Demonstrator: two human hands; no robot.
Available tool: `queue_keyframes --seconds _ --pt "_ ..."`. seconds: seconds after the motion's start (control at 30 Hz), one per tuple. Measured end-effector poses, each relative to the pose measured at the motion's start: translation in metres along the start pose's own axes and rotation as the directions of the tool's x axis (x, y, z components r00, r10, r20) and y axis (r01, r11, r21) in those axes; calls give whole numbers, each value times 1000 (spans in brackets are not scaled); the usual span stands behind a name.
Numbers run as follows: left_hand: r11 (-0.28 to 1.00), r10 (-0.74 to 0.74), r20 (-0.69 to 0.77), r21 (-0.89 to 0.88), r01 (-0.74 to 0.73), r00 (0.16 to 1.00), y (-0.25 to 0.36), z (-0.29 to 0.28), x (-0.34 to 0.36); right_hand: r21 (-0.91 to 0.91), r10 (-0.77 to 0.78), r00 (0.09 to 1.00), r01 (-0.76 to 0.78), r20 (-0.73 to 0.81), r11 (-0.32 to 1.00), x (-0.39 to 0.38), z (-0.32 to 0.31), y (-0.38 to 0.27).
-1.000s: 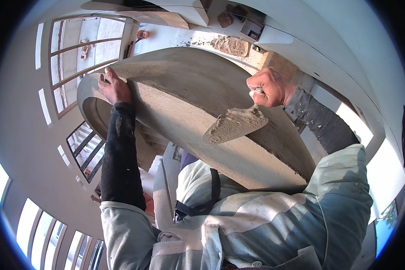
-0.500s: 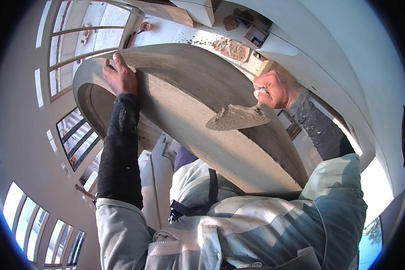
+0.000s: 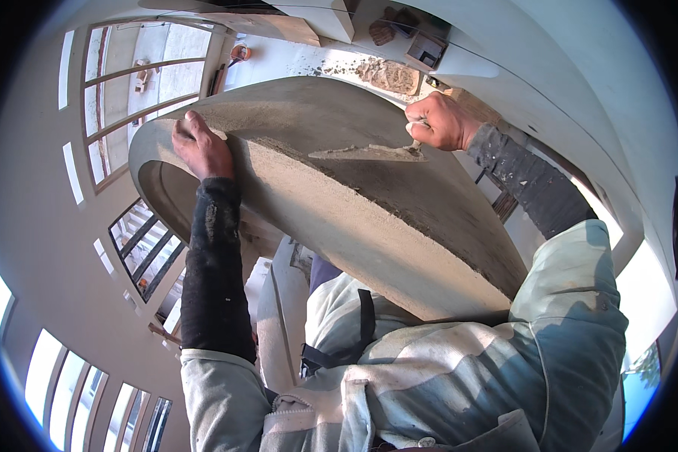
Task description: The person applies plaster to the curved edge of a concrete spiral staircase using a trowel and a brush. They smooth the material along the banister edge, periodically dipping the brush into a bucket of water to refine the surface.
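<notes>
My right hand [image 3: 439, 122] is closed around the handle of a pointed trowel [image 3: 369, 154]. Its blade shows almost edge-on, coated with wet mortar, over the dark upper face of a curved, cement-plastered wall [image 3: 346, 203]. Whether the blade touches that face, I cannot tell. A paler, flat face of the same wall slants down toward my body, meeting the dark one along a rough edge. At the wall's far left end, beside a round opening, my left hand [image 3: 205, 149] grips the rim with its fingers bent; part of the fingers is hidden.
Far below, an orange bucket [image 3: 240, 53] stands on the floor, with scattered mortar and a mortar-covered board [image 3: 388, 76] to its right. A wooden box [image 3: 427, 50] lies farther right. Barred windows [image 3: 147, 64] line the left, and a white wall curves along the right.
The trowel has moved up and left off the pale face, its blade turning from broad side to nearly edge-on. My left hand keeps its hold on the rim. The view has shifted slightly.
</notes>
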State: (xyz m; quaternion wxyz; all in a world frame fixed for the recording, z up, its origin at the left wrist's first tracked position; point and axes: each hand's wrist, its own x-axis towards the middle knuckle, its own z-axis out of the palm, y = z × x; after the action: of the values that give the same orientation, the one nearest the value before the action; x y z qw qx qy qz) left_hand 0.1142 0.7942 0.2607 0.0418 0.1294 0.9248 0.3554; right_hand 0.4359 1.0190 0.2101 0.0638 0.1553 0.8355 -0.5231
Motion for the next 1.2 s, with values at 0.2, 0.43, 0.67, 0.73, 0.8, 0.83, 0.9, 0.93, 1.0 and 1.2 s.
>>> queue_keyframes --seconds 0.2,0.43,0.67,0.73,0.8,0.83,0.9,0.93,1.0,1.2 --pt "996 68 -50 -46 -71 996 10 0 -8 -77 -135 989 130 -61 989 13 9 -30" --pt "998 60 -120 -26 -64 991 0 -3 -7 -251 164 986 -165 -23 954 50 36 38" --pt "976 54 -143 -199 -82 988 1 -2 -11 43 -191 981 193 -32 980 26 0 -40" --pt "960 5 -161 -275 -50 987 3 -2 -12 -22 -210 977 209 -47 978 37 3 -38" --pt "938 -56 -160 -347 -4 986 11 2 -15 -101 -164 983 156 -84 983 50 18 -22" --pt "944 -36 -161 -329 -19 986 7 1 -12 -144 -80 995 72 -56 987 61 24 -15" --pt "957 -2 -160 -285 -45 987 -4 -4 -9 -228 92 996 -90 0 969 83 31 -6" --pt "959 -19 -142 -284 -22 990 0 -3 -10 -267 190 981 -173 41 948 90 30 -1" --pt "959 -54 -100 -282 24 994 8 0 -15 -206 152 988 -148 1 967 92 29 15" --pt "963 52 -163 -252 -92 985 -8 -1 -11 189 -234 972 231 -4 954 64 -3 -25"
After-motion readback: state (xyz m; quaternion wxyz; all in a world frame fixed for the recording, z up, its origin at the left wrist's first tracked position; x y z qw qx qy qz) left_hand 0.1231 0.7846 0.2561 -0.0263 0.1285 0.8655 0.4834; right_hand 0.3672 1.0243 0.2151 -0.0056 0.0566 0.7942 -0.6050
